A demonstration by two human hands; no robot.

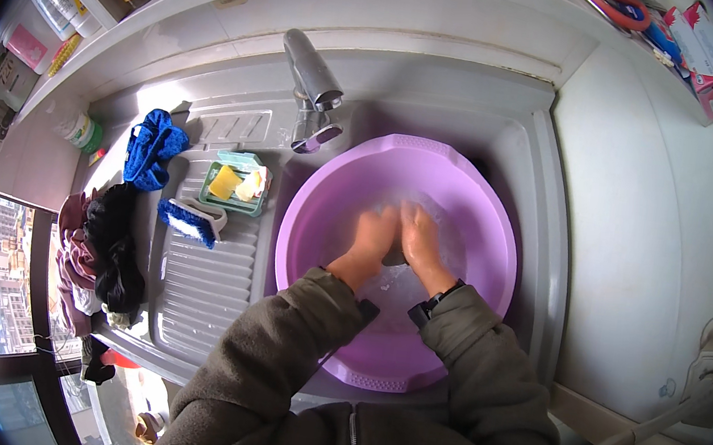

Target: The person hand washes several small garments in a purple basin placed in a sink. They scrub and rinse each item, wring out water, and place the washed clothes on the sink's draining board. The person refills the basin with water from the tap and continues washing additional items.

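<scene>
Both hands, the left hand (373,232) and the right hand (419,233), are pressed together under the water in the purple basin (321,218), fingers closed on 1 small dark thing (394,255), perhaps cloth, which probably is soft, wet, slippery, best gripped from both sides.

Both hands (398,235) submerged in purple basin (485,203)

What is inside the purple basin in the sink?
Inside the purple basin there is water, and the left hand and right hand are pressed together in it. Something dark shows between them, but the hands cover it, so its kind is unclear.
</scene>
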